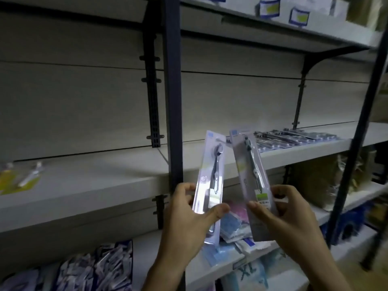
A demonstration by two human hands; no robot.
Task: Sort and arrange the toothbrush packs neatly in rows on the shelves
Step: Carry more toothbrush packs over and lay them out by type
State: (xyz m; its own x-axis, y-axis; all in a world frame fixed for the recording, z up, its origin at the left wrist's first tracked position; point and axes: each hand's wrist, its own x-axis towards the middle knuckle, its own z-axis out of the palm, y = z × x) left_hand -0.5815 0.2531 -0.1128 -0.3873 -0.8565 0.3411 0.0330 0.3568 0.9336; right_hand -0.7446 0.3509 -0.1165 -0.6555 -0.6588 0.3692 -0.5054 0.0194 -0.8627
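My left hand [189, 219] grips one toothbrush pack [210, 185] and my right hand [281, 215] another pack [252, 181], both upright, tops splayed apart. Print on them is too blurred for me to read.

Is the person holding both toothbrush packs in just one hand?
No, the left hand holds one pack and the right hand holds another pack.

Brightness: dim, grey-blue throughout; the back panels are murky.
Light source: not seen.
Glare: a white sheen on the lower part of the left toothbrush pack [210, 181], by the thumb of the left hand [189, 219].
Shadows: dark under the upper shelf [294, 32], upper right.
Blur: soft all over; labels unreadable, lower left smeared.
Distortion: uprights lean and bow toward the right edge.
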